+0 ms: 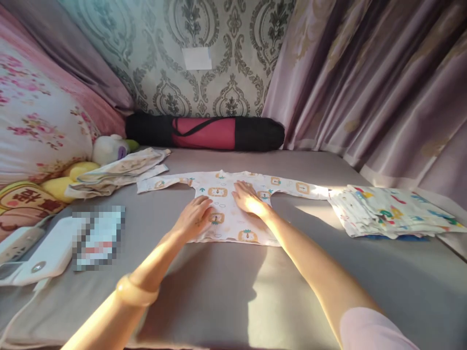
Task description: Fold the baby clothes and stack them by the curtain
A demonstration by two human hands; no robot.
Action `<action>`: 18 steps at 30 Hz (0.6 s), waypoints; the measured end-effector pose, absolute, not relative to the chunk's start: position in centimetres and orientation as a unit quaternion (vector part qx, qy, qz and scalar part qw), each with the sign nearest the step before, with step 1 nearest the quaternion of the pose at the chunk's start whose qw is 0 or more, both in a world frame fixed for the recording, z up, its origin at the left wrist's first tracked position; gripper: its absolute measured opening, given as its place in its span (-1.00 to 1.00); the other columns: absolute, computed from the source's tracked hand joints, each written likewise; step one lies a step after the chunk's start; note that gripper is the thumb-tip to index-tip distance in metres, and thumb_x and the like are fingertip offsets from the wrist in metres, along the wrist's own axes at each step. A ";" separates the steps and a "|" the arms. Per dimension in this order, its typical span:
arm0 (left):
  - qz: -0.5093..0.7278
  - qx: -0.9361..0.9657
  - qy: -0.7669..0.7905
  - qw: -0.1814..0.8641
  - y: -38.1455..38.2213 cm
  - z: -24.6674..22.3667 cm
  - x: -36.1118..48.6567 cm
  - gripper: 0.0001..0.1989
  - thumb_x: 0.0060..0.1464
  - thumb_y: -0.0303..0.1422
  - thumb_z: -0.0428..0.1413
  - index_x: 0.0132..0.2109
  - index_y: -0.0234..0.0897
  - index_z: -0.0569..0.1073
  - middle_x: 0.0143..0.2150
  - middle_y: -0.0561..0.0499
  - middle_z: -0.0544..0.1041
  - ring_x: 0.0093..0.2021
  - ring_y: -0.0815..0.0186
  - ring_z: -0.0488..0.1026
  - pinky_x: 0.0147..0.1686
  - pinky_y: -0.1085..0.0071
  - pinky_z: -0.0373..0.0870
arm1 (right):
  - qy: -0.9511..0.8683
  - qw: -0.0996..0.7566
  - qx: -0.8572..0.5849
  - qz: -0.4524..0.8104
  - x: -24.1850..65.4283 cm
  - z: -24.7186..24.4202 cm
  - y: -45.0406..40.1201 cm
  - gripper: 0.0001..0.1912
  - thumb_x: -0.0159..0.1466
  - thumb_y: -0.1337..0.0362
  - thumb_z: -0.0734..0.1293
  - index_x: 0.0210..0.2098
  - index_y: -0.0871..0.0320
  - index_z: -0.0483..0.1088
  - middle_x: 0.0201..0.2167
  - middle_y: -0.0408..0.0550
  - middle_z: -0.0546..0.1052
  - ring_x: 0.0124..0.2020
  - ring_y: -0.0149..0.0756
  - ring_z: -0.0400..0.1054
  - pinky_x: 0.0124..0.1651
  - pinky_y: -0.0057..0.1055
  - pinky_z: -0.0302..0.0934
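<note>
Head view: 1 lion-print shirt (226,206) is spread on the grey bed surface (204,291), between folded stack (394,211) and loose cloth (120,172). L hand (197,216) & R hand (247,197) are laid on it, apart, nothing gripped. Smoothing is prob. best done w/ light palms, centre outward. Lower R corner is hidden by forearm (306,262); pixelated item (100,238) can't be ID'd; L fingertip pressure can't be told.

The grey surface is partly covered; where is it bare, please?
Bare patches lie between left forearm and right forearm, nearer than the shirt; right of the right forearm, nearer than the folded stack; and between shirt and long bag. The left edge is crowded: white device, blurred item, plush toys.
</note>
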State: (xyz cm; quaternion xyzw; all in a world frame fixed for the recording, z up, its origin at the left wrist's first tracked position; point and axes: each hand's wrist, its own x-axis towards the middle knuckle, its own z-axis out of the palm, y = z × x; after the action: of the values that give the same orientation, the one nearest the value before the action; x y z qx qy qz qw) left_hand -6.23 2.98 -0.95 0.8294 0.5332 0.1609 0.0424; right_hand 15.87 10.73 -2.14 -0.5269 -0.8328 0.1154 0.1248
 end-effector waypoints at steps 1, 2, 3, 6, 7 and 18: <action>0.155 0.841 0.516 0.043 3.5 -1.6 -5.6 -0.58 0.33 -0.25 -0.20 0.14 -0.33 0.39 0.21 -0.22 0.39 0.22 0.12 0.30 0.18 0.15 0.28 | -0.830 0.103 -0.537 0.112 16.5 -2.2 10.4 -0.47 0.43 0.21 0.06 0.31 0.32 0.16 0.37 0.25 0.10 0.40 0.06 -0.10 0.37 0.07 -0.15; 0.144 0.849 0.506 0.043 3.8 -2.4 -5.1 -0.55 0.34 -0.21 -0.19 0.19 -0.35 0.35 0.28 -0.24 0.33 0.30 0.09 0.23 0.24 0.09 0.20 | -0.833 0.083 -0.536 0.112 17.0 -2.3 9.9 -0.45 0.44 0.17 0.05 0.33 0.29 0.13 0.39 0.23 0.04 0.41 0.07 -0.15 0.37 0.11 -0.19; 0.133 0.852 0.505 0.041 3.9 -3.1 -4.8 -0.51 0.34 -0.17 -0.19 0.24 -0.35 0.30 0.33 -0.26 0.27 0.35 0.06 0.15 0.28 0.04 0.13 | -0.839 0.068 -0.527 0.114 17.4 -2.4 9.2 -0.43 0.44 0.14 0.04 0.35 0.26 0.10 0.41 0.20 -0.01 0.42 0.05 -0.20 0.38 0.13 -0.23; 0.100 0.852 0.513 0.035 3.6 -4.6 -4.9 -0.41 0.34 -0.08 -0.23 0.34 -0.35 0.18 0.40 -0.26 0.14 0.40 0.04 0.04 0.32 -0.03 0.01 | -0.859 0.044 -0.496 0.118 18.2 -2.6 6.9 -0.39 0.45 0.07 0.02 0.40 0.21 0.00 0.43 0.15 -0.08 0.44 -0.01 -0.29 0.39 0.12 -0.36; 0.090 0.852 0.514 0.035 3.3 -4.8 -5.2 -0.39 0.34 -0.06 -0.25 0.35 -0.35 0.16 0.41 -0.26 0.12 0.41 0.05 0.01 0.33 -0.03 -0.02 | -0.864 0.039 -0.487 0.120 18.6 -2.6 6.0 -0.38 0.45 0.05 0.01 0.40 0.20 -0.02 0.43 0.14 -0.09 0.44 -0.03 -0.31 0.40 0.11 -0.38; 0.030 0.864 0.502 0.024 2.4 -4.3 -7.2 -0.17 0.21 0.16 -0.20 0.42 -0.29 0.02 0.46 -0.16 -0.06 0.44 0.03 -0.12 0.36 0.09 -0.11 | -0.914 0.050 -0.393 0.090 24.0 -1.9 -1.2 -0.46 0.46 0.16 0.04 0.38 0.16 0.07 0.42 0.07 -0.05 0.43 -0.09 -0.22 0.42 0.01 -0.27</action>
State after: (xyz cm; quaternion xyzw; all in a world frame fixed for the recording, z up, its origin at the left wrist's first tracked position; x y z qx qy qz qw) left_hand -7.24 2.44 -4.25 0.8642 0.5017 0.0300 0.0239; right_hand 24.00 -1.15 -1.90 -0.3931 -0.9137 0.0903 0.0498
